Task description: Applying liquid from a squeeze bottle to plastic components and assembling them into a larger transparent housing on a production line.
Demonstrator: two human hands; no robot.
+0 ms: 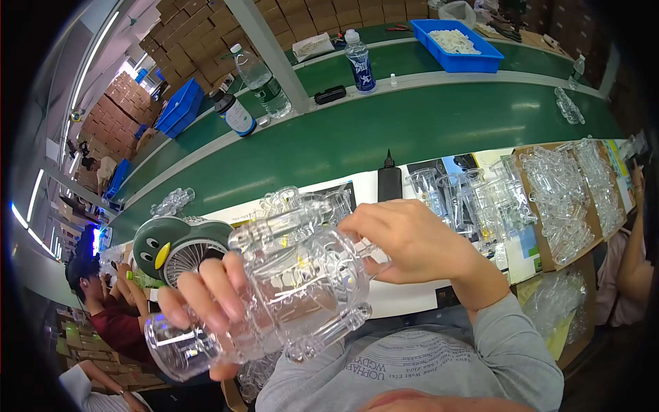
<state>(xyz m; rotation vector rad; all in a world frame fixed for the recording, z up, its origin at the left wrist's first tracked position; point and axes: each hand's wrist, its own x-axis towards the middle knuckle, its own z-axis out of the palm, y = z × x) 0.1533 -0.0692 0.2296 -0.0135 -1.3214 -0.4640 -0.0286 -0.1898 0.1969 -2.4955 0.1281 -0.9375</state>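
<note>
My left hand (213, 299) is wrapped around the narrow neck of a large transparent plastic vessel (309, 281), which lies tilted in front of my chest. The vessel has a wide round body, a flared open end at the lower left and thin tubes along its sides. At its right end, my right hand (412, 240) is closed, thumb and fingers pinching a small transparent piece (376, 265) against the vessel. The fingers partly hide that piece, so I cannot tell whether it is a separate part.
A green fan with a bird's face (180, 250) stands left of the vessel. Behind are a black nozzle bottle (389, 180) and transparent cups (480, 206). Cardboard boxes of small transparent parts (559, 199) stand right. Drink bottles (360, 62) and a blue bin (473, 60) line the far side. Co-workers sit nearby.
</note>
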